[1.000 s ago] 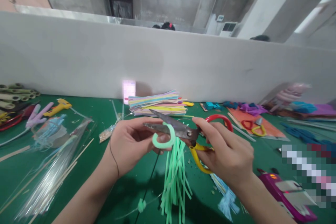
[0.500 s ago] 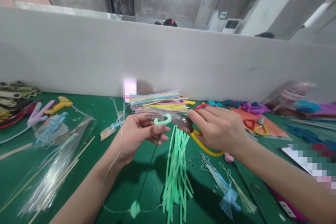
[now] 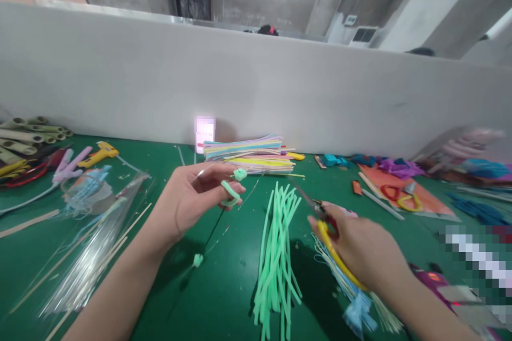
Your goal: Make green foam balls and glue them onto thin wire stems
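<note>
My left hand (image 3: 200, 192) is raised over the green table, its fingers pinched on a curled green strip (image 3: 230, 194). A small green tuft (image 3: 240, 174) shows at the fingertips, and a second tuft (image 3: 198, 260) hangs lower, beside a thin dark stem. In my right hand (image 3: 360, 245) are the scissors (image 3: 338, 256) with yellow and red handles, blades pointing up and left. Between the hands, a bundle of long green strips (image 3: 278, 261) lies on the table.
Pastel strips (image 3: 248, 154) and a phone (image 3: 205, 133) are by the white partition (image 3: 248, 85). At left lie a yellow glue gun (image 3: 98, 154), clear rods (image 3: 92, 256) and bamboo tubes (image 3: 24, 136). Other scissors (image 3: 408, 200) rest on orange sheets at right; blue tassels (image 3: 360, 311) lie nearer.
My right hand has moved down and right with the scissors, away from the curled strip. My left hand has shifted slightly left, and the hanging tuft is higher.
</note>
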{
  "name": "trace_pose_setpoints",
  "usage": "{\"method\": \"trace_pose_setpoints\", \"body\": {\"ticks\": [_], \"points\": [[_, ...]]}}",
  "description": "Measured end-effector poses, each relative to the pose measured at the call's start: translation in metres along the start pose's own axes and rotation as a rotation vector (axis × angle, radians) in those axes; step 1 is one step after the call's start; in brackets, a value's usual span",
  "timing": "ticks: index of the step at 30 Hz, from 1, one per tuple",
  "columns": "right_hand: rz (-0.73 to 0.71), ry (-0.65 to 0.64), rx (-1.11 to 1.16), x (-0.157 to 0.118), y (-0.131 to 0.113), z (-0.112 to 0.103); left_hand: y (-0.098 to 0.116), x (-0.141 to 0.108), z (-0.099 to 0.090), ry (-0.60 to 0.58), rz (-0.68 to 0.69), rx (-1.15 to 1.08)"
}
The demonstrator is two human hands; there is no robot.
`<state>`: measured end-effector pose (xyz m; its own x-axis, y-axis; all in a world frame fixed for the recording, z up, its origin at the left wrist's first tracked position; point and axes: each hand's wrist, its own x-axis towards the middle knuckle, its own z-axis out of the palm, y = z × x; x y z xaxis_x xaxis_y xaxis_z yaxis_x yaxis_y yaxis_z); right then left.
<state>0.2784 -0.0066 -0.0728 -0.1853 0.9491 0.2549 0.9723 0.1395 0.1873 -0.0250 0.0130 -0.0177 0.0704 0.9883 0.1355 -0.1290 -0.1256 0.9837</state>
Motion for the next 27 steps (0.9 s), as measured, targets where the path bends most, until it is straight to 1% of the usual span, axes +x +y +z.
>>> {"method": "trace_pose_setpoints", "body": {"ticks": [2, 3, 5, 6, 8, 9, 11, 12, 13, 14, 15, 16, 17, 18, 19, 21, 23, 25, 27], "points": [[0.061, -0.302, 0.020, -0.017, -0.005, 0.018, 0.005, -0.005, -0.001, -0.006, 0.067, 0.056], [0.064, -0.405, 0.041, -0.024, -0.007, 0.024, 0.008, -0.007, 0.000, -0.011, 0.099, 0.078], [0.052, -0.508, 0.070, -0.031, -0.009, 0.032, 0.012, -0.013, 0.003, -0.016, 0.141, 0.121], [0.037, -0.537, 0.083, -0.032, -0.008, 0.033, 0.015, -0.016, 0.005, -0.005, 0.153, 0.141], [0.009, -0.582, 0.098, -0.030, -0.005, 0.027, 0.018, -0.021, 0.009, 0.036, 0.153, 0.167], [-0.003, -0.593, 0.109, -0.027, -0.003, 0.020, 0.020, -0.024, 0.011, 0.051, 0.147, 0.175], [-0.024, -0.544, 0.156, -0.019, -0.003, -0.001, 0.021, -0.029, 0.015, 0.045, 0.141, 0.176], [-0.059, -0.435, 0.254, -0.014, -0.006, -0.014, 0.021, -0.031, 0.016, 0.024, 0.148, 0.172], [-0.121, -0.283, 0.393, -0.009, -0.009, -0.028, 0.021, -0.033, 0.017, -0.002, 0.163, 0.165], [-0.156, -0.114, 0.550, -0.003, -0.015, -0.043, 0.021, -0.034, 0.017, -0.031, 0.183, 0.154], [-0.170, 0.024, 0.706, 0.003, -0.021, -0.058, 0.021, -0.035, 0.017, -0.061, 0.203, 0.146], [-0.187, 0.138, 0.847, 0.008, -0.028, -0.072, 0.021, -0.035, 0.017, -0.100, 0.218, 0.148], [-0.201, 0.216, 0.959, 0.014, -0.035, -0.083, 0.020, -0.036, 0.016, -0.139, 0.225, 0.160], [-0.232, 0.244, 1.041, 0.020, -0.041, -0.093, 0.020, -0.035, 0.015, -0.180, 0.230, 0.177], [-0.261, 0.193, 1.096, 0.026, -0.047, -0.100, 0.019, -0.035, 0.013, -0.223, 0.240, 0.191], [-0.361, 0.072, 1.206, 0.036, -0.055, -0.105, 0.017, -0.033, 0.011, -0.286, 0.265, 0.195], [-0.427, -0.014, 1.334, 0.045, -0.060, -0.104, 0.014, -0.030, 0.009, -0.310, 0.284, 0.153], [-0.443, -0.046, 1.450, 0.051, -0.062, -0.100, 0.011, -0.027, 0.009, -0.317, 0.274, 0.094], [-0.437, -0.061, 1.515, 0.055, -0.062, -0.097, 0.009, -0.025, 0.011, -0.313, 0.240, 0.037]]}}
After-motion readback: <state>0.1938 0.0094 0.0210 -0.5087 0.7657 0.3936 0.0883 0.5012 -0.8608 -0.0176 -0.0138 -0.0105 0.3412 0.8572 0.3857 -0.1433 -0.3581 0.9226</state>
